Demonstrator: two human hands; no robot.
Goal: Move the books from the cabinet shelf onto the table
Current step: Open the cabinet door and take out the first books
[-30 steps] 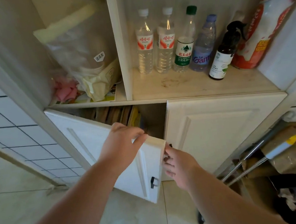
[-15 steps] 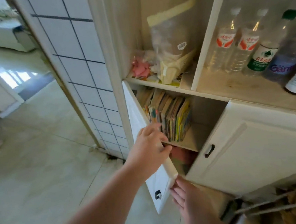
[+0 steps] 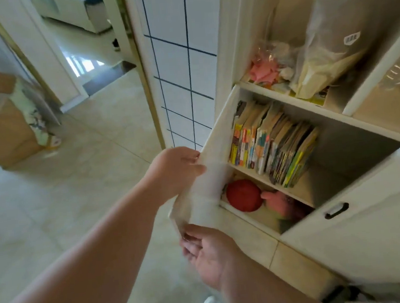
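The left cabinet door stands swung wide open, its blurred edge pointing toward the camera. The left hand holds that door at its upper free edge, fingers curled over the top and thumb pressed along the near face, so its grip is closed on the door. The right hand sits at 6 o'clock from the left hand, just under the door's lower corner, palm turned up; its fingers are loosely bent against the door's bottom edge, and motion blur keeps me from telling whether this grip is closed or merely touching.

The books stand in a packed row on the cabinet shelf, at 3 o'clock from the left hand, leaning to the right with their colourful spines facing out. They fill the left part of the shelf.

On the shelf below, a red ball lies beside a pink soft toy. At 12 o'clock from the books, the open compartment holds pink scraps and a large plastic bag. The right cabinet door with a dark handle is shut. A brown paper bag stands on the floor at 9 o'clock.
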